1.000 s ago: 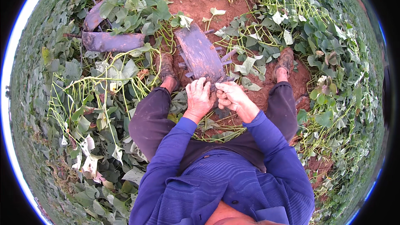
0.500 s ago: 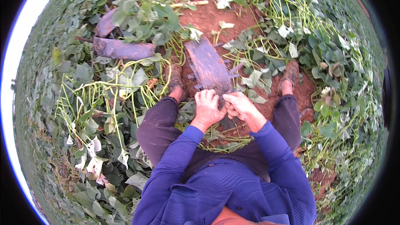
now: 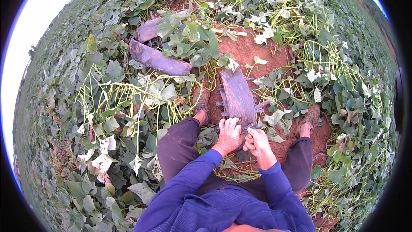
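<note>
Between my feet lies a worn, purplish-grey board-like piece (image 3: 238, 96), with thin dark sticks poking out from beneath both long sides. At its near end my left hand (image 3: 228, 135) has its fingers curled and pressed against the edge. Close beside it, my right hand (image 3: 258, 144) is closed in a pinch, thumb against the bent fingers. Whatever sits between the fingers of either hand is too small or hidden to make out. Dark material shows below and between the two hands.
Two similar purplish pieces, one curved (image 3: 161, 61) and one shorter (image 3: 148, 30), lie among leaves at the far left. My shoes (image 3: 201, 99) rest on reddish soil (image 3: 253, 51). Cut yellow-green vines (image 3: 124, 88) and broad leaves surround me; a pale stick (image 3: 229, 32) lies beyond.
My view has tilted and shifted, so the board and hands appear lower and further right. Both hands stay at the board's near end; the right has turned slightly, its fingers still closed.
</note>
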The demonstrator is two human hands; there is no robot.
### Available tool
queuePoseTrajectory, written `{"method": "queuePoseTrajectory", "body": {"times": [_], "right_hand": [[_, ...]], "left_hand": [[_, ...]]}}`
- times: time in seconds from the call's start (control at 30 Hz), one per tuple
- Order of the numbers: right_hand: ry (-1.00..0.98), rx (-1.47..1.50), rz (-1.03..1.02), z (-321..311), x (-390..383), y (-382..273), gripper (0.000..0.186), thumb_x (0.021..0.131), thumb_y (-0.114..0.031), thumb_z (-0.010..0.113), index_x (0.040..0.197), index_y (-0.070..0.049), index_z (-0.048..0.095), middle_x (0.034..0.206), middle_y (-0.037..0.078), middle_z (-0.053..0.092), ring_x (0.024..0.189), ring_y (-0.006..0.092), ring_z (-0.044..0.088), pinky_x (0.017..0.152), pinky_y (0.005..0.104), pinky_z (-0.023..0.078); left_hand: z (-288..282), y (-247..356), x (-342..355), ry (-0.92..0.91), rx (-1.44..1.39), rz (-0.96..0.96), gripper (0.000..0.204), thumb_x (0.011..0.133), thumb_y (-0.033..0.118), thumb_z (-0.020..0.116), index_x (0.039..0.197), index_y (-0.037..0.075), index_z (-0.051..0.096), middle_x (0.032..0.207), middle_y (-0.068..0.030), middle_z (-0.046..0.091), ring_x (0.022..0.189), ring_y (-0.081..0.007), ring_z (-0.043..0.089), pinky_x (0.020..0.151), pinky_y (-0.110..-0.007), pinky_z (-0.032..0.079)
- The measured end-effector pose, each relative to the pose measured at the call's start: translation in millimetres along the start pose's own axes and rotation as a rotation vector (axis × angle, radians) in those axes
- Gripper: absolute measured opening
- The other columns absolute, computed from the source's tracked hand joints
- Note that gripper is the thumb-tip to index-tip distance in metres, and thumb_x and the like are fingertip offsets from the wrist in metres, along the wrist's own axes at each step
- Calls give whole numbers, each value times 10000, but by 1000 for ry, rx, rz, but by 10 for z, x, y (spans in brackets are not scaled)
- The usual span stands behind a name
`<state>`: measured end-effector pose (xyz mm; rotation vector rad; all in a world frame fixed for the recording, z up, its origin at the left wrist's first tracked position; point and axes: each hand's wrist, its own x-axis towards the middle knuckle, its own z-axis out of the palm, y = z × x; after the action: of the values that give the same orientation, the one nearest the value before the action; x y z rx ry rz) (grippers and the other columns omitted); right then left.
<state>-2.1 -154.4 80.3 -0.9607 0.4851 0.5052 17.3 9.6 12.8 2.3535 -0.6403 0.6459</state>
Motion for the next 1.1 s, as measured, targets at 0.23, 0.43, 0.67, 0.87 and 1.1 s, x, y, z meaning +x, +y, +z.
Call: {"method": "queuePoseTrajectory", "body": {"times": [0.23,0.43,0.67,0.87,1.1], "right_hand": [[-11,-75,5,-59,47,-39,375,1051,-242,638,730,-111,495,553,-8,415,358,134,388,463,404,464],[0,59,96,-190,296,-66,336,1028,-251,662,762,-116,508,558,-16,417,375,129,352,489,419,429],[25,-140,42,-183,168,-106,383,1045,-287,625,730,-98,517,541,-17,409,370,121,333,398,351,352],[131,-1084,-525,-218,127,-29,375,976,-329,653,887,31,702,695,173,684,603,250,654,609,443,529],[363,-1166,-680,-72,11,-8,315,874,-313,698,862,1,679,808,242,710,850,466,710,779,555,563]], "left_hand": [[46,-61,-83,-11,55,30,401,747,226,765,1062,30,612,1354,-180,553,1278,-372,517,1113,-678,311],[64,-154,-88,-36,100,67,433,774,227,763,1123,18,613,1377,-181,548,1293,-373,513,1117,-640,330],[-22,-52,1,-28,25,86,456,818,218,803,1179,4,624,1330,-202,574,1248,-410,542,1020,-542,424],[16,-69,-122,28,120,5,715,794,389,879,1293,-25,579,1352,-271,552,1257,-472,514,1066,-574,408],[-99,-166,-214,-83,93,-12,797,763,385,931,1307,-66,563,1237,-266,609,1150,-453,596,1024,-524,486]]}}
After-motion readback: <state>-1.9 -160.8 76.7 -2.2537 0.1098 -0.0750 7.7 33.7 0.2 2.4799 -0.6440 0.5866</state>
